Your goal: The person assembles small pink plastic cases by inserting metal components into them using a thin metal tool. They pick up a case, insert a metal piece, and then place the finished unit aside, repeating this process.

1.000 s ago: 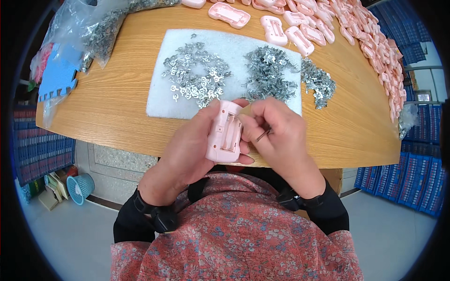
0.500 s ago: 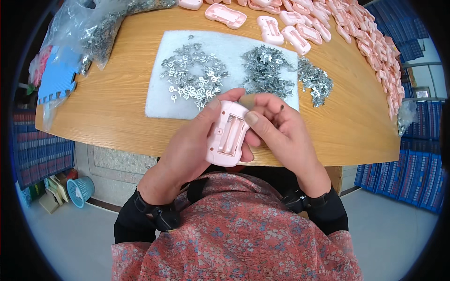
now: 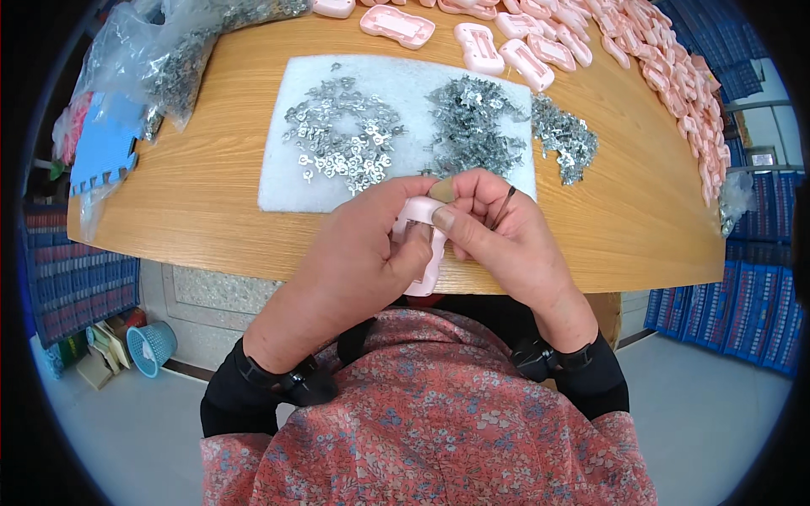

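Note:
A pink plastic casing (image 3: 429, 277) with a battery compartment is held between my two hands just over the table's front edge. My left hand (image 3: 359, 240) is closed on its left side, and the thumb presses into the compartment, covering much of it. My right hand (image 3: 515, 253) grips the casing's upper right corner between thumb and index finger. A tan covering wraps the index fingertip. A thin dark stick (image 3: 504, 207), its kind unclear, pokes out from my right hand's curled fingers. Beyond my hands, small metal contact pieces (image 3: 359, 164) and a denser metal heap (image 3: 474, 135) lie on a white foam sheet (image 3: 274, 181).
More metal pieces (image 3: 567, 145) lie right of the sheet. Pink casings (image 3: 398, 27) spread along the back, piling up (image 3: 675, 105) at right. A plastic bag of metal parts (image 3: 181, 72) and a blue foam mat (image 3: 105, 143) occupy the left. A blue basket (image 3: 152, 347) stands on the floor.
My left thumb has moved from the casing's left edge into the battery compartment. My left hand now covers more of the casing. The dark stick shows more between my right fingers.

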{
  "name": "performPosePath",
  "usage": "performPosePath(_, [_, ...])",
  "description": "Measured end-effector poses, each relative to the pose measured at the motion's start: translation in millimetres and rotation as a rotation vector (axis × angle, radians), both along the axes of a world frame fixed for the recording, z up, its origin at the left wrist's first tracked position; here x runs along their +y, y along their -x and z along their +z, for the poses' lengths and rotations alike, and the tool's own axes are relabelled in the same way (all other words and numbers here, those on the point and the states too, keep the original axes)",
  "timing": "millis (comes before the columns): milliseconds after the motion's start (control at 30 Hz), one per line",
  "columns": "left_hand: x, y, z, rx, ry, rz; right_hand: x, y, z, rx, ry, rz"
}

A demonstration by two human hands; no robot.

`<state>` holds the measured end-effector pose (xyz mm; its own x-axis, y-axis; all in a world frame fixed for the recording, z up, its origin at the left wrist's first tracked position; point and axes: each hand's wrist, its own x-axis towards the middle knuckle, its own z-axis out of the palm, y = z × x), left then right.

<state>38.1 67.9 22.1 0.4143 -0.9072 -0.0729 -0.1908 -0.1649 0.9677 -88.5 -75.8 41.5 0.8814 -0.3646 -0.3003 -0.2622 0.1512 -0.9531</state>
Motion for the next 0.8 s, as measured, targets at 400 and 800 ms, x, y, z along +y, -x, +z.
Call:
performPosePath(400, [-2.3,-12.1,-14.3,1.106,0.007,0.019,-0.8,1.6,-1.3,-0.136,0.044,-0.043])
performPosePath(800, [0.3,-10.6,-10.8,1.476,0.085,-0.117,-4.0,-10.0,1.1,-0.112,0.186,0.018])
